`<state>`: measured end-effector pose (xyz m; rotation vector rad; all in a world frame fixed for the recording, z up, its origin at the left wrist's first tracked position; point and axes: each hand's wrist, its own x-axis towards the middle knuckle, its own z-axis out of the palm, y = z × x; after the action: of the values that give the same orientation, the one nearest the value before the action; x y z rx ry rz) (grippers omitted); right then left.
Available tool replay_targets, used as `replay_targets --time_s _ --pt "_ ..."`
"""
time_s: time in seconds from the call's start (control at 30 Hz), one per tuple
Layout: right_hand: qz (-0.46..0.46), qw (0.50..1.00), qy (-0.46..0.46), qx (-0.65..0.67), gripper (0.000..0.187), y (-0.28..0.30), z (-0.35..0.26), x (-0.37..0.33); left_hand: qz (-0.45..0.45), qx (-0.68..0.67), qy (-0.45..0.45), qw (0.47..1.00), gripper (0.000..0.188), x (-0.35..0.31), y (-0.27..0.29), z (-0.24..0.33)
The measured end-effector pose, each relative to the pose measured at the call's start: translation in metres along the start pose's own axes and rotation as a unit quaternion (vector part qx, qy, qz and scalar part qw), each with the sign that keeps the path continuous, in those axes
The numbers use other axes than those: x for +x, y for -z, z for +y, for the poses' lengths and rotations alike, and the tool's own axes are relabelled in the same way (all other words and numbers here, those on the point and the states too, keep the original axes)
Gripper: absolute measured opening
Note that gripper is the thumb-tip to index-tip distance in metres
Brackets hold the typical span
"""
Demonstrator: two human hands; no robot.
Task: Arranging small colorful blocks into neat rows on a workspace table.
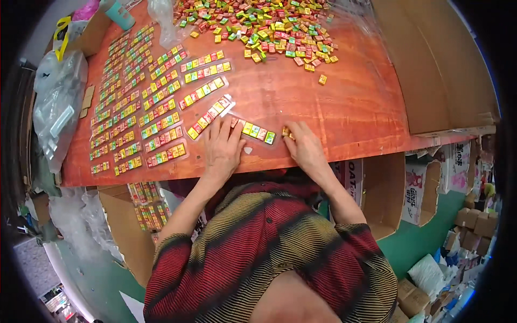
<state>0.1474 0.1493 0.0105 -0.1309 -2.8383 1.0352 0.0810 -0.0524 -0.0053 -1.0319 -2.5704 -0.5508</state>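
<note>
In front of me lies a clear plastic strip holding a row of small coloured boxes (257, 131), yellow, red and green. My left hand (222, 151) rests over its left end, fingers stretched out and touching it. A second filled strip (207, 119) slants away just above that hand. Right of the row, my right hand (308, 148) pinches a small yellow box (286, 131) between thumb and fingers, slightly apart from the strip's end. Its fingers partly hide the box, so I cannot tell whether it is just one.
A heap of loose little boxes (264, 27) covers the far side of the red wooden table (355, 102). Many filled strips (164, 156) lie in columns at left. Plastic bags (59, 102) hang at the left edge; a large carton (436, 64) stands at right.
</note>
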Motion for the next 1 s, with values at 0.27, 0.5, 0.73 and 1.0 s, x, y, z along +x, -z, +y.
replay_targets --time_s 0.27,0.5,0.73,1.0 --pt "0.090 0.981 0.015 -0.170 0.030 0.019 0.010 0.026 0.000 -0.033 0.028 0.999 0.045 -0.002 -0.003 0.009" --pt "-0.030 0.989 0.103 -0.103 0.030 -0.004 -0.025 -0.006 0.010 0.056 0.087 0.995 0.039 -0.010 0.010 -0.014" --pt "0.110 0.980 0.065 -0.154 0.026 0.010 0.008 0.020 0.016 0.068 0.089 0.994 0.037 -0.009 0.006 -0.017" --pt "0.045 0.969 0.056 -0.239 0.018 0.017 0.024 0.048 0.030 -0.010 0.079 0.996 0.045 -0.008 -0.001 -0.002"
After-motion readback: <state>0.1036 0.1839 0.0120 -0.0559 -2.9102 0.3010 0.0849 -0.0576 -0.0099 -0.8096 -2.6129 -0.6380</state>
